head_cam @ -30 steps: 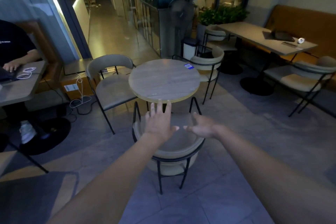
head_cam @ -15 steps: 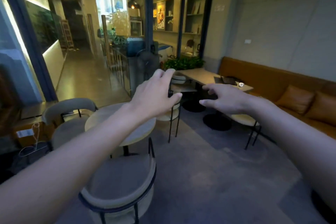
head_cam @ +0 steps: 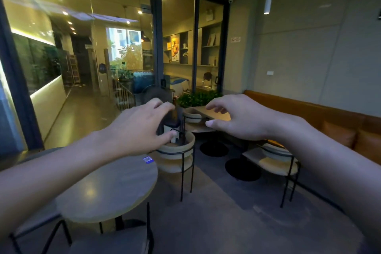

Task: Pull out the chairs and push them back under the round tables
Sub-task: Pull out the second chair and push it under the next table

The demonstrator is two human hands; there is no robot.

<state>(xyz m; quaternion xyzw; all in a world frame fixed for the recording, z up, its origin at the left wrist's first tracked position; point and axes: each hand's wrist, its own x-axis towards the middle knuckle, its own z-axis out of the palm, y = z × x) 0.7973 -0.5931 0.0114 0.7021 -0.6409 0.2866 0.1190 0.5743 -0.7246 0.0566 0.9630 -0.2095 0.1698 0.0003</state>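
A round wooden table [head_cam: 107, 189] stands low at the left with a small blue sticker [head_cam: 148, 159] near its far edge. A beige chair with a black metal frame [head_cam: 177, 154] sits at its far right side. Part of another chair's black frame [head_cam: 144, 239] shows at the bottom under the table's near edge. My left hand [head_cam: 140, 128] and my right hand [head_cam: 241, 117] are both raised in the air in front of me, fingers curled and apart, holding nothing and touching no chair.
A rectangular table [head_cam: 214, 112] with beige chairs [head_cam: 276, 163] stands at the right in front of an orange bench [head_cam: 329, 117]. Black pedestal bases [head_cam: 241, 168] sit on the grey floor. Glass walls and a dark door frame [head_cam: 156, 47] close off the back.
The camera has tilted up and turned right, so the round table dropped to the lower left. Both hands rose off the near chair and now hover in the air.
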